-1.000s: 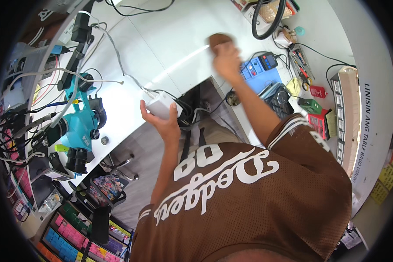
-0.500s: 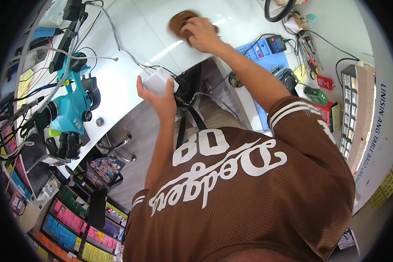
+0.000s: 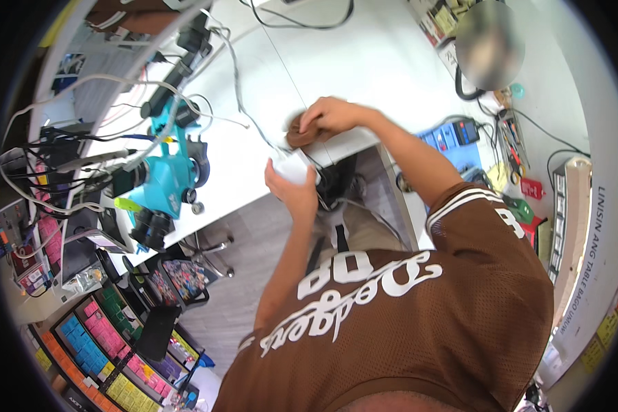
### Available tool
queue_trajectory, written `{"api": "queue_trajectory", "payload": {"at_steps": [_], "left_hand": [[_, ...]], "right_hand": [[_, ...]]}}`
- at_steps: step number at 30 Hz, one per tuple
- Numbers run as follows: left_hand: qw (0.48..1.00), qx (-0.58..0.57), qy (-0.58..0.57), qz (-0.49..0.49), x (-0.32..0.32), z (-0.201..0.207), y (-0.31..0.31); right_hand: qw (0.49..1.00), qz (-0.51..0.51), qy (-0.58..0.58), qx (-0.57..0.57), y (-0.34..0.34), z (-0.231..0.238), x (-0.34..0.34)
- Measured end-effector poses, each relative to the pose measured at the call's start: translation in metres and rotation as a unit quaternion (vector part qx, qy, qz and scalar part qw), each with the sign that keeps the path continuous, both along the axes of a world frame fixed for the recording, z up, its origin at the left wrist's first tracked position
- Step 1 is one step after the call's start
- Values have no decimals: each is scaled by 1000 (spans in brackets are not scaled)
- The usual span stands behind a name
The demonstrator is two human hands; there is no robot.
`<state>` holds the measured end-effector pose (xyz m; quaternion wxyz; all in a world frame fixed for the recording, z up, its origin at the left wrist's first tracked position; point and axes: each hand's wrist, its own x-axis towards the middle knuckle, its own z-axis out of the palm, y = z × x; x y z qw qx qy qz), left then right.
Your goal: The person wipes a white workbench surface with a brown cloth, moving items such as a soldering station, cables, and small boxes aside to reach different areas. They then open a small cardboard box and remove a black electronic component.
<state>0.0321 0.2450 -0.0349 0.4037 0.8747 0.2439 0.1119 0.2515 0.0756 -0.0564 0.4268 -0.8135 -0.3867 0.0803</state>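
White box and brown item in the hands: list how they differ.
The white box is pale, with flat faces; the brown item is darker and looks rounded, though blurred.
The left hand holds the white box; the right hand grips the brown item.
The white box is nearer the person's body than the brown item.
Both are handheld.
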Motion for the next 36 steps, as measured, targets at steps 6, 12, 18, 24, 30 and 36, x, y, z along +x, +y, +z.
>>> {"api": "queue_trajectory", "payload": {"at_steps": [6,12,18,24,30,36], "left_hand": [[993,-54,-61,-84,9,24,-32],[996,-7,-67,-54,-9,28,-25],[996,14,-71,-54,-21,45,-20],[996,12,-63,-67,9,36,-23],[997,39,-40,-56,35,15,-12],[992,44,37,-115,73,0,-3]], "right_hand": [[835,-536,-41,-120,-111,-68,234],[958,-61,-257,-113,141,-42,130],[891,303,319,-110,67,5,25],[954,-291,-12,-70,-95,-29,109],[986,-57,154,-15,-36,-22,-52],[808,-223,407,362,-132,134,-97]]}}
